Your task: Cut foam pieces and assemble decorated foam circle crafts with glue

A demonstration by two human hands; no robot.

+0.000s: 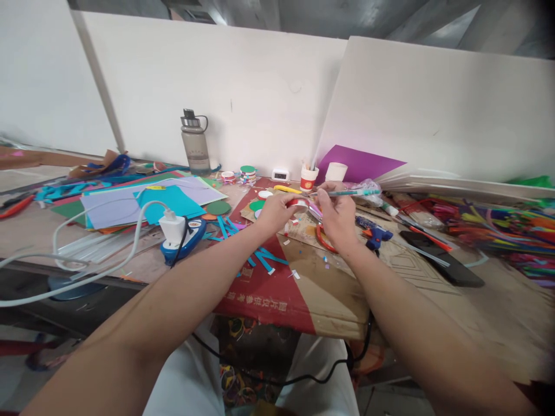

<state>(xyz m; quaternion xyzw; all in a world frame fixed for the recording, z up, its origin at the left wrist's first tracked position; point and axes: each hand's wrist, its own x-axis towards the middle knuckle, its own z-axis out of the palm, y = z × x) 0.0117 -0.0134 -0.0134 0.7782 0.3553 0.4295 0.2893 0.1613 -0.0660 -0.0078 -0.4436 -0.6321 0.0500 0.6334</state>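
My left hand (pixel 277 212) is closed, thumb and fingers pinching a small red-and-white round paper piece (pixel 298 203) above the cardboard. Close on its right, my right hand (pixel 339 218) is closed around a slim teal pen-like tool (pixel 358 192), its tip pointing left towards the round piece. Whether it is a pen or a craft knife I cannot make out. Under the hands lie green paper discs (pixel 256 205) and small paper scraps. An orange-handled pair of scissors (pixel 325 240) rests beneath my right hand, partly hidden by it.
Coloured paper sheets (pixel 115 205) and a blue-and-white power strip (pixel 184 240) lie left. A water bottle (pixel 196 144), stacked discs (pixel 248 174), small clock (pixel 280 174) and paper cup (pixel 309 178) stand behind. Right are a blue glue gun (pixel 375 234), black phone (pixel 446 263) and pipe cleaners (pixel 489 222).
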